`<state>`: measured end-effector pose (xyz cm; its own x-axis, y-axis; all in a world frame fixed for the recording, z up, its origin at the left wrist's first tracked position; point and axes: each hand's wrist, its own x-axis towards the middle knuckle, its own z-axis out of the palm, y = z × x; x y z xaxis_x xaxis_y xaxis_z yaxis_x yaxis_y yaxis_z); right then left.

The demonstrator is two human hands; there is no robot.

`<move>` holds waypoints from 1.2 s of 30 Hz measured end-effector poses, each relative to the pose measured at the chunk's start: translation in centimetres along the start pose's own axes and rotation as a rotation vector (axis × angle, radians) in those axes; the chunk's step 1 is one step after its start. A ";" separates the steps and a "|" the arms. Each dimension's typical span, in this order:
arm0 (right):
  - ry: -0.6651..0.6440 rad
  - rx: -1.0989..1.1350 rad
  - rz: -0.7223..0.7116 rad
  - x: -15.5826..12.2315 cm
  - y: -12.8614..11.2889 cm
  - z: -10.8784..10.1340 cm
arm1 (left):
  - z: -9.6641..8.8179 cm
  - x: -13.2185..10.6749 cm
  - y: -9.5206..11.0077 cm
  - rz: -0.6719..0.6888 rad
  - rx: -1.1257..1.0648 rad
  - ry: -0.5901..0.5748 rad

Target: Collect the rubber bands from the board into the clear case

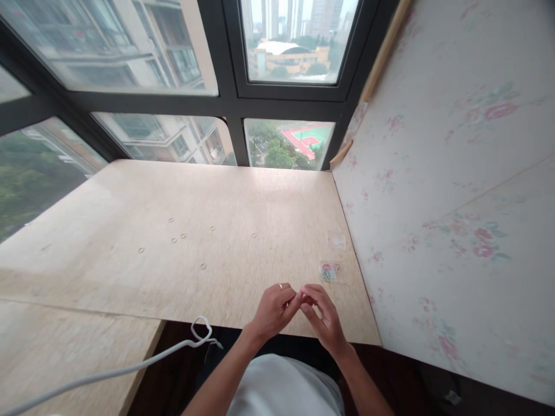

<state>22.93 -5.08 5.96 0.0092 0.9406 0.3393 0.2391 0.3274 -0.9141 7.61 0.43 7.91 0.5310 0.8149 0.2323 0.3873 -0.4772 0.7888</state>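
My left hand and my right hand meet fingertip to fingertip over the near edge of the pale wooden tabletop. Both pinch at one spot between them; what they grip is too small to make out. A ring shows on a finger of my left hand. Several small rings lie scattered on the board to the left and farther away. A small clear bag with coloured bits lies just beyond my right hand. A second clear bag lies a little farther back.
A wall with floral wallpaper bounds the table on the right. Dark-framed windows stand behind the far edge. A white cable with a loop runs across the near left corner. A lower wooden surface adjoins at left.
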 end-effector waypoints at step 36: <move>-0.131 0.260 0.075 -2.8 -1.2 5.8 | -2.8 -7.1 -1.1 -0.121 -0.079 -0.048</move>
<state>16.97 -7.63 4.82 -0.1123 0.9611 0.2524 -0.0143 0.2524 -0.9675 1.27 -3.91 7.00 0.5202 0.8474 0.1063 0.3911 -0.3470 0.8524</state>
